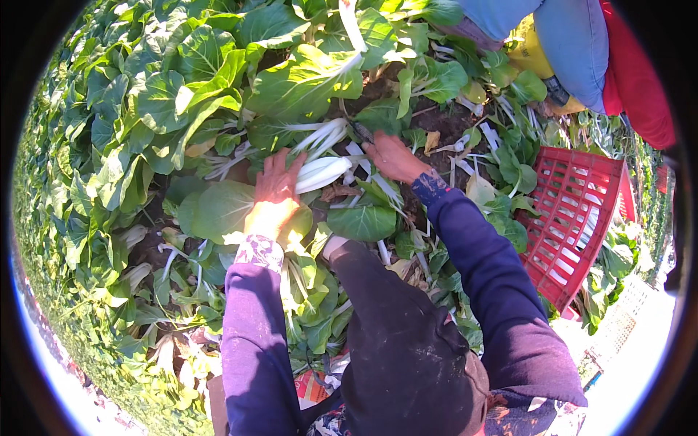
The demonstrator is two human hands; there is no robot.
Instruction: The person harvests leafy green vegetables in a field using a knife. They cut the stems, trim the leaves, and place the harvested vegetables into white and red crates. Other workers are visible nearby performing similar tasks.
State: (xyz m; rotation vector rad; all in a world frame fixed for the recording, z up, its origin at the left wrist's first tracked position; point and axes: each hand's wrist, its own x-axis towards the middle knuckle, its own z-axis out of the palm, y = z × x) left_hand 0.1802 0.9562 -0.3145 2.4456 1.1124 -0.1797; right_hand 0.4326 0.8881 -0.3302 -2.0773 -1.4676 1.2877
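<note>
A bok choy plant (pixel 323 173) with a white base lies on its side among the leaves, its base pointing right. My left hand (pixel 276 182) grips its leafy part. To the upper right of that base, my right hand (pixel 393 157) is closed around a dark handle (pixel 362 132), probably a knife's; its blade is not clearly visible. Just above my left hand is another bok choy (pixel 324 136) with several white stalks. Cut stalks and loose leaves (pixel 362 222) lie below both hands.
A red plastic crate (pixel 575 218) with pale vegetables stands tilted at the right. Dense bok choy (pixel 158 98) grows at the left and top. Another person's blue-clothed leg (pixel 572 49) is at the upper right. My dark-trousered knee (pixel 403 338) rises between my arms.
</note>
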